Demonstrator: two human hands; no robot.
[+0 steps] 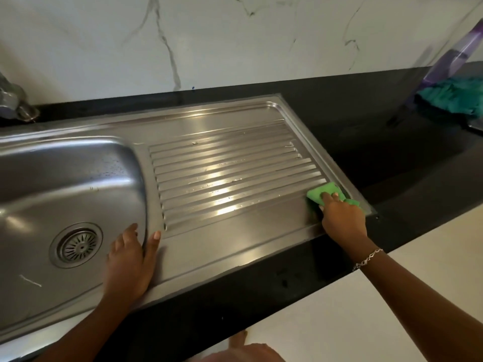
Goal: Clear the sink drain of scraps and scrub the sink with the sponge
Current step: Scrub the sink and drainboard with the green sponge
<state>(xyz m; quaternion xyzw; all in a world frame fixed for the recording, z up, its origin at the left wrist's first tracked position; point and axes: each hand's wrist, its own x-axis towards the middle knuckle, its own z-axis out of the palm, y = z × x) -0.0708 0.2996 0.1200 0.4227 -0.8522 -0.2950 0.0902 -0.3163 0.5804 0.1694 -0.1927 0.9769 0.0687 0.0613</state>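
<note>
Right grip (342, 218) clasps sponge (324, 190), drainboard (235, 173) corner | left grip (130, 259) released, sink (78, 134) rim | teal cloth (452, 96), perhaps bottle (460, 56), beyond

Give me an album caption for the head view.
The right hand holds a green sponge on the draining board while the left hand rests on the sink edge.

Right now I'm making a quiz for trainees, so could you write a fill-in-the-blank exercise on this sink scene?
The right hand holds a ____ sponge on the ribbed drainboard.
The drain strainer lies to the ____ of the left hand.
The bracelet is on the ____ wrist.
Answers: green; left; right.
</note>
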